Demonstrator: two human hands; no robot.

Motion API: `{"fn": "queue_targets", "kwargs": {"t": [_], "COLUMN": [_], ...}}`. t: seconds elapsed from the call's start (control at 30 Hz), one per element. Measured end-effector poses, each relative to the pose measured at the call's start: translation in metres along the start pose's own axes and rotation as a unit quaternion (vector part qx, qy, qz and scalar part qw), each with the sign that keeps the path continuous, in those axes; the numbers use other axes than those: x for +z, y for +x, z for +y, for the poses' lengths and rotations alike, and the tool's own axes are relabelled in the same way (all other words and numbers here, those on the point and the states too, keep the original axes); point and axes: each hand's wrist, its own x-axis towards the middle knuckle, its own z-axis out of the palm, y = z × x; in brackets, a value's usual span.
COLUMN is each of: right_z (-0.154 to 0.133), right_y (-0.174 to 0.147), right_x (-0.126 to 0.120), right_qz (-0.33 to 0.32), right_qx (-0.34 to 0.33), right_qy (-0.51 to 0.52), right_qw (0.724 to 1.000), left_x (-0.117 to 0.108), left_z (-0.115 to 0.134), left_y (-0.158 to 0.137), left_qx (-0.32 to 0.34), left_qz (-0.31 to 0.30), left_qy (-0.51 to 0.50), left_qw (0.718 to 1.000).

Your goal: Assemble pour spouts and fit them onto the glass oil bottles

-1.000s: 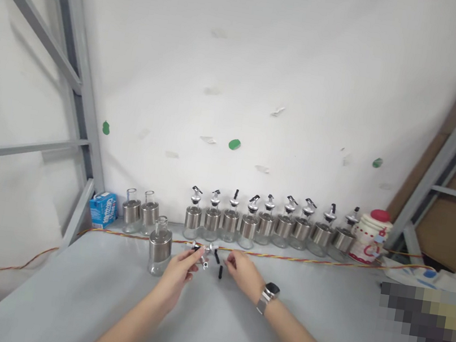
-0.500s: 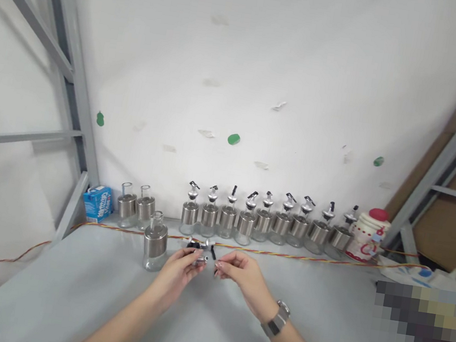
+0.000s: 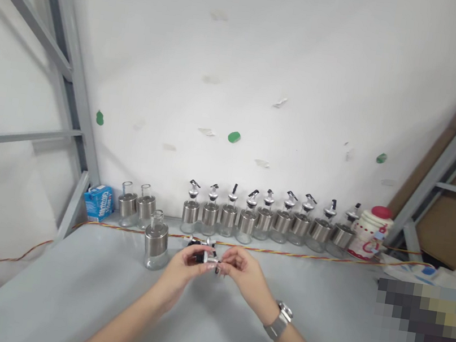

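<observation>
Silver metal and black plastic make up the small pourer spout [image 3: 208, 258] between the thumb and fingers of the left hand [image 3: 179, 270], which are closed around it over the grey tabletop [image 3: 204, 330]. At its tip, the right hand [image 3: 246, 274] brings thumb and fingers nearly together on a small black piece [image 3: 217, 270], mostly hidden. A topless clear glass bottle with a brushed-metal sleeve [image 3: 156, 241] stands upright near the left hand; more silver-and-black pourers [image 3: 195, 241] lie just behind.
</observation>
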Motion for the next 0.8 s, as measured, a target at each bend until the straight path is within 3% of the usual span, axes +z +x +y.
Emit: {"fn": "queue_targets", "kwargs": {"t": [0.17, 0.6, 0.8], "right_z": [-0.004, -0.012, -0.003], "right_y": [-0.001, -0.008, -0.005], "right_x": [0.000, 0.005, 0.002], "right_qz": [-0.012, 0.014, 0.011], "right_qx": [0.015, -0.003, 0.003], "right_qy": [0.024, -0.080, -0.034], "right_qw": [1.000, 0.997, 0.999], "left_x": [-0.003, 0.000, 0.004], "left_z": [-0.002, -0.002, 0.003], "left_y": [0.005, 0.005, 0.000], "left_qx": [0.018, 0.077, 0.040], "left_qz": [-0.001, 0.041, 0.028], "left_qy": [0.023, 0.080, 0.047], "left_qw": [1.000, 0.993, 0.998]}}
